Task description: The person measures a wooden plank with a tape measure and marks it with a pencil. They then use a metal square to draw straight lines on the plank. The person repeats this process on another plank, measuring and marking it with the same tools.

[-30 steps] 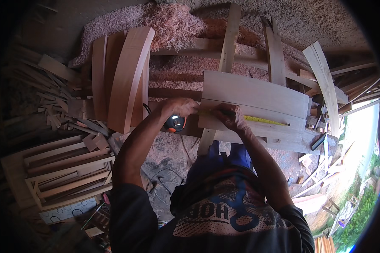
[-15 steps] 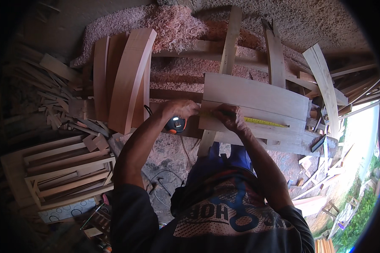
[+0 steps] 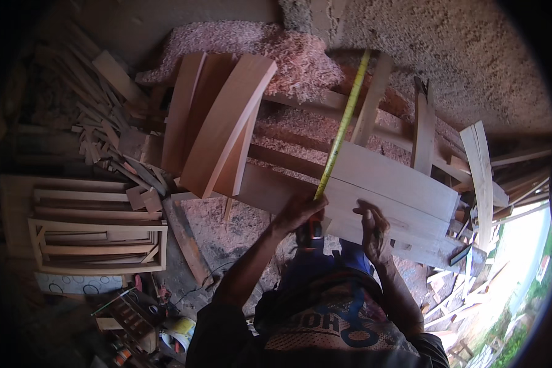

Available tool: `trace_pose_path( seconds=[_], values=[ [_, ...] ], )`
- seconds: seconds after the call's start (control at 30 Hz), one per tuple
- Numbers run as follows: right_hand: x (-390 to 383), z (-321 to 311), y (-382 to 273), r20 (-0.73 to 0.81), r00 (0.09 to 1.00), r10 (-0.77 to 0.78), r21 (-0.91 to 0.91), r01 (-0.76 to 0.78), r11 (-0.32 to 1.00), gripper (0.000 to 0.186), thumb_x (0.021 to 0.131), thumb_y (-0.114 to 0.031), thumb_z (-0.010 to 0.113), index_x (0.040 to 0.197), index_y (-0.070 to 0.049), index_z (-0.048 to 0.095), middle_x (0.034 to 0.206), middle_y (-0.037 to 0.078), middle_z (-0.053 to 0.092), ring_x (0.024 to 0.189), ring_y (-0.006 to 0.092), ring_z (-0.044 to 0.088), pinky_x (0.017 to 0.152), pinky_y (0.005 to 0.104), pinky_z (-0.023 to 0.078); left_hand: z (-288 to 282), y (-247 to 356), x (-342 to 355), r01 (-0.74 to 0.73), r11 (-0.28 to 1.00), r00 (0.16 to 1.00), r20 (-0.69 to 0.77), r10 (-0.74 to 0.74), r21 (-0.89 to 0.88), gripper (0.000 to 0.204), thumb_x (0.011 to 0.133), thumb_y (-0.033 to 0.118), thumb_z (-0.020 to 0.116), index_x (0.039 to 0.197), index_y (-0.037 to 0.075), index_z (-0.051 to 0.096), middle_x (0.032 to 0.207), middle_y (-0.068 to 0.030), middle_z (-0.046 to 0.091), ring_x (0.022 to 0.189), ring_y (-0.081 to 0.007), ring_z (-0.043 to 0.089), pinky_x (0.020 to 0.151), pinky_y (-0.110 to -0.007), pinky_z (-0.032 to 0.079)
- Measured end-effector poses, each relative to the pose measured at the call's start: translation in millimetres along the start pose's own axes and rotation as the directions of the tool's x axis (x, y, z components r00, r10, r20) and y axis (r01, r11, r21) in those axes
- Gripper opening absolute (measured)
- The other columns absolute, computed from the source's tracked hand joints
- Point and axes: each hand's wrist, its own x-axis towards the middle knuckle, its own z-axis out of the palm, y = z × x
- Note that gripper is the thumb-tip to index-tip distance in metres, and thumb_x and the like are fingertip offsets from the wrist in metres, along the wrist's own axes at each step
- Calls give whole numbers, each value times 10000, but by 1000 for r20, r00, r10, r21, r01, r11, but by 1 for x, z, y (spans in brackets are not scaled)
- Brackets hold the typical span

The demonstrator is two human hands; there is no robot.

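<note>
Measuring is in hand: a tape (image 3: 340, 126) is run up across the board (image 3: 398, 190) on the bench, its case clamped in the left hand (image 3: 297, 211). The right hand (image 3: 374, 227) is laid open on the board. Marking calls for a steadied blade.

The wide board (image 3: 398, 193) lies across the wooden rails (image 3: 325, 101), directly in front of the person. A tape measure (image 3: 340, 132) runs from the board's near edge away over the shavings heap (image 3: 276, 46) behind it. The left hand (image 3: 297, 211) sits at the tape's near end, at the board's left corner; the right hand (image 3: 374, 230) rests on the board to its right. Curved planks (image 3: 224, 122) lean to the left of the board. Farther left, wooden frames (image 3: 98, 236) lie on the floor, with offcuts (image 3: 113, 138) scattered behind them.
</note>
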Motion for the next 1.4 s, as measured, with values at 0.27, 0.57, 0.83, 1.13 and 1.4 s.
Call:
trace_pose_path(
  seconds=[0.27, 0.57, 0.83, 1.13, 1.4],
  values=[
    [11, 78, 7, 659, 743, 119, 546, -581, 604, 688, 1045, -638, 407, 1363, -45, 550, 1067, 98, 630, 837, 129, 585, 689, 316, 483, 13, -28, -9, -294, 953, 821, -492, 289, 70, 336, 1040, 345, 620, 1095, 15, 649, 851, -64, 676, 784, -143, 663, 698, -312, 566],
    [25, 119, -35, 712, 701, 36, 205, -257, 944, 837, 892, -677, 670, 1403, -42, 482, 991, 129, 679, 904, 236, 683, 782, 407, 534, -17, -16, -66, -357, 934, 708, -652, 271, 0, 471, 1040, 459, 573, 1120, -2, 616, 923, -122, 676, 840, -249, 707, 797, -382, 602],
    [31, 137, -37, 706, 695, 136, 107, -295, 949, 782, 875, -637, 700, 1366, -48, 545, 1129, 227, 698, 1065, 325, 710, 894, 425, 529, -16, -36, -68, -519, 810, 692, -690, 211, -274, 777, 980, 708, 433, 1407, 60, 458, 1281, -150, 608, 1166, -292, 607, 1035, -455, 487],
    [26, 150, -27, 635, 764, 111, 56, -189, 980, 730, 888, -584, 689, 1441, -151, 490, 1210, 220, 685, 1139, 402, 674, 948, 465, 540, -12, -63, -82, -546, 826, 771, -468, 431, -138, 681, 1036, 469, 509, 1532, 43, 319, 1415, -157, 532, 1342, -293, 487, 1174, -458, 344],
    [32, 150, -12, 634, 766, 110, 107, -228, 968, 741, 856, -542, 705, 1383, -74, 478, 1196, 286, 668, 1142, 452, 644, 954, 500, 525, -29, -62, -72, -382, 823, 895, -389, 218, -419, 567, 999, 217, 586, 1489, 10, 391, 1384, -170, 552, 1319, -288, 507, 1146, -440, 389]
  ],
)
